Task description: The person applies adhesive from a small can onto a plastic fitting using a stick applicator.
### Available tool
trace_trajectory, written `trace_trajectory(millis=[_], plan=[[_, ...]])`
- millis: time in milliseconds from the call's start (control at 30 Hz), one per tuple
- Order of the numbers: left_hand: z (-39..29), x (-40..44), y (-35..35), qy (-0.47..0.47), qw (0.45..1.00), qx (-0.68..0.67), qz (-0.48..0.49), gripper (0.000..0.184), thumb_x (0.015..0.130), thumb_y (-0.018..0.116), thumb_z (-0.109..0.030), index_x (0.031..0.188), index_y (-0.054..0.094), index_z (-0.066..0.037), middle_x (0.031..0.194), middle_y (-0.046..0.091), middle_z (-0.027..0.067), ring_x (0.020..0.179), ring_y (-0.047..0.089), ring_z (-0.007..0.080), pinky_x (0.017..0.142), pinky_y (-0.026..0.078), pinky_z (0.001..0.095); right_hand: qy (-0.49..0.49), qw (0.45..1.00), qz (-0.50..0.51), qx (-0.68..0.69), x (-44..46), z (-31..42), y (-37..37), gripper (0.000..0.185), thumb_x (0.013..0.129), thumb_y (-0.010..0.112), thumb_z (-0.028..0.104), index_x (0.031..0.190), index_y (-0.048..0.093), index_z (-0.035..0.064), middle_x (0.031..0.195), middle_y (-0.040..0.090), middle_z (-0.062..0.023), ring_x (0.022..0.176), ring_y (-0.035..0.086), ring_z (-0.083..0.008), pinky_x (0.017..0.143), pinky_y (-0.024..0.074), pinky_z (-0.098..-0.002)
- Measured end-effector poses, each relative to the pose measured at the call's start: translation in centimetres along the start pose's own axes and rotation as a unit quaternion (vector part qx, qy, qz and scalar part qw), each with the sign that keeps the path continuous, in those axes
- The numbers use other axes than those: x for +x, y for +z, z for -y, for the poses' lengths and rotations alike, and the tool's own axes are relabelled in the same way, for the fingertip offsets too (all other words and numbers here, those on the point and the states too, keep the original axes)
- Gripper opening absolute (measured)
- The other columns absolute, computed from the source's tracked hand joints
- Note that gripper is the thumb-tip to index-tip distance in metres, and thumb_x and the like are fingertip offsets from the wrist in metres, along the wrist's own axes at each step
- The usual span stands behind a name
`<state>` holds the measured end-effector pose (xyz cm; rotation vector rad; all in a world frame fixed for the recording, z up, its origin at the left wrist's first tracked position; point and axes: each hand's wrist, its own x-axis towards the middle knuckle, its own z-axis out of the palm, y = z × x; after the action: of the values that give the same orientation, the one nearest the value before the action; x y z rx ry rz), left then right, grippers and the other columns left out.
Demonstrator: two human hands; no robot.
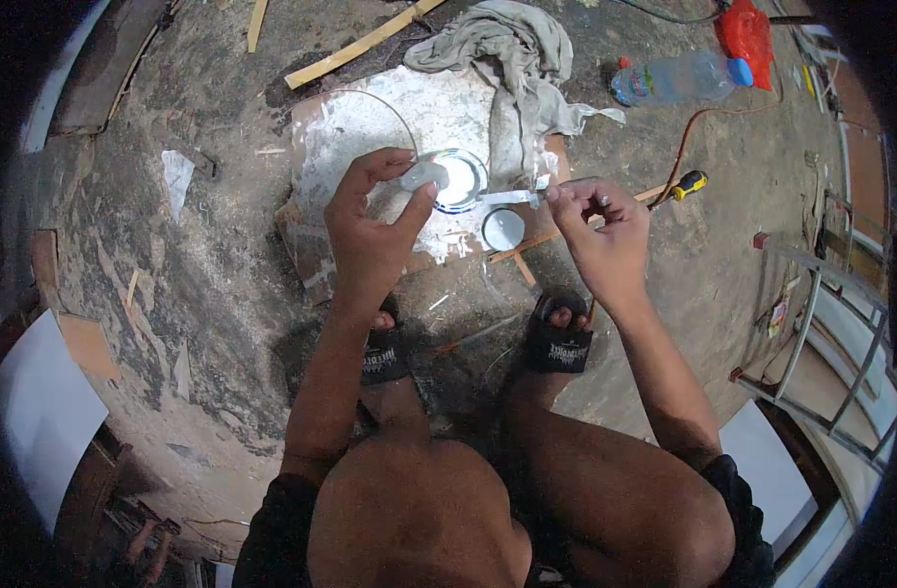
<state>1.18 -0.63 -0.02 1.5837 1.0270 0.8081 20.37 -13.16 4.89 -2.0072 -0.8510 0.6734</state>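
My left hand [375, 211] is closed around a small, pale, roundish object [425, 176], pinched between thumb and fingers; its kind is unclear. It hangs over the left side of a round container [474, 174] with a blue-marked rim and bright white inside. My right hand [603, 235] is closed, thumb and forefinger pinched beside a small whitish piece [542, 182]; whether they grip it I cannot make out. A pale flat strip [507, 197] lies between the container and these fingertips. Just below the strip sits a smaller round white-topped piece [503, 228].
A paint-spattered board [350, 127] lies under the containers, with a crumpled grey cloth [502, 39] on its far side. At the right are a plastic bottle [679, 78], a red bag [745, 39], a yellow-black screwdriver [691, 184] and a metal frame [821, 294]. Wood strips [360, 44] lie beyond.
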Motion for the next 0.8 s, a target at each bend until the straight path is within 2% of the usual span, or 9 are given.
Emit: trace_trajectory(millis=[367, 567, 667, 800], plan=[[0.2, 0.0, -0.1, 0.020, 1.000, 0.014, -0.004, 0.035, 0.079, 0.078, -0.003, 0.110, 0.063, -0.003, 0.108, 0.069, 0.0101, 0.104, 0.065, 0.0192, 0.094, 0.050, 0.0339, 0.009, 1.000, 0.014, -0.009, 0.1, 0.4, -0.1, 0.015, 0.087, 0.073, 0.012, 0.078, 0.070, 0.0001, 0.066, 0.059, 0.0030, 0.061, 0.048, -0.0030, 0.056, 0.0402, -0.0206], [0.5, -0.1, 0.1, 0.004, 1.000, 0.015, -0.024, 0.033, 0.082, 0.075, -0.004, 0.113, 0.063, -0.003, 0.103, 0.068, 0.0078, 0.099, 0.064, 0.0168, 0.090, 0.049, 0.0321, 0.014, 1.000, 0.009, 0.000, 0.1, 0.8, -0.2, 0.016, 0.087, 0.073, 0.013, 0.079, 0.070, -0.0001, 0.064, 0.057, 0.0042, 0.060, 0.047, -0.0025, 0.054, 0.0384, -0.0207], [1.2, 0.2, 0.2, -0.096, 0.989, -0.104, -0.037, 0.031, 0.085, 0.072, -0.006, 0.116, 0.064, -0.003, 0.100, 0.066, 0.0057, 0.096, 0.062, 0.0152, 0.090, 0.048, 0.0311, 0.034, 0.998, 0.004, 0.044, 0.1, 1.0, -0.3, 0.017, 0.088, 0.072, 0.014, 0.078, 0.070, 0.0001, 0.063, 0.056, 0.0056, 0.059, 0.046, -0.0019, 0.054, 0.0371, -0.0207], [1.0, 0.4, -0.2, -0.208, 0.929, -0.303, -0.043, 0.031, 0.090, 0.067, -0.008, 0.120, 0.061, -0.003, 0.105, 0.064, 0.0065, 0.101, 0.059, 0.0152, 0.095, 0.044, 0.0298, -0.006, 0.998, -0.027, 0.048, -0.1, 1.6, -1.0, 0.015, 0.088, 0.073, 0.012, 0.080, 0.070, 0.0004, 0.066, 0.058, 0.0046, 0.063, 0.049, -0.0029, 0.057, 0.0394, -0.0211]])
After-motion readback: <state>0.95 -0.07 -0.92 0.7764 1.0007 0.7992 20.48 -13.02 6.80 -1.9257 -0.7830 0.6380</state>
